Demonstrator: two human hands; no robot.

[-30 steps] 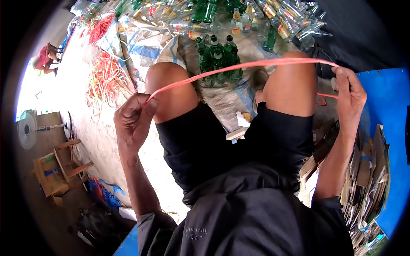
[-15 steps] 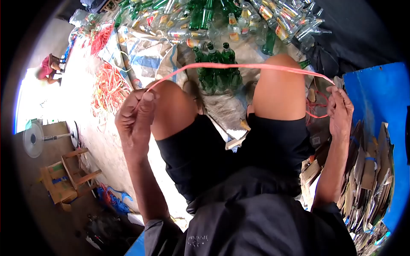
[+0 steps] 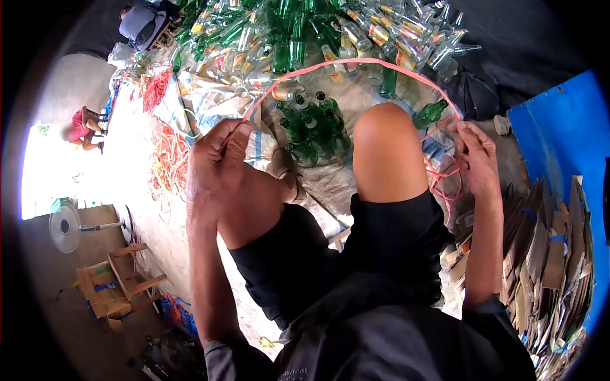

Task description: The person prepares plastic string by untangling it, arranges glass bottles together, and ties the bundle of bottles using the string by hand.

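A pink plastic cord (image 3: 356,61) arches between my two hands, above my knees. My left hand (image 3: 219,152) is closed on one end, over my left knee. My right hand (image 3: 473,152) pinches the cord on the right, and loose pink strands hang beside it. Beyond my knees, a tight cluster of upright green bottles (image 3: 312,127) stands on the sacking (image 3: 327,184). One green bottle (image 3: 432,113) lies on its side just past my right knee.
Many clear and green bottles (image 3: 375,38) are heaped at the top. Tangled red cord (image 3: 168,165) lies at left. Flattened cardboard (image 3: 553,254) and a blue panel (image 3: 559,133) stand at right. A fan (image 3: 65,227) and wooden frame (image 3: 136,273) are lower left. Two people are upper left.
My hands have come closer together, and the cord has gone from nearly straight to a high arch. The view has shifted, showing more of the bottle heap and another person at the top left.
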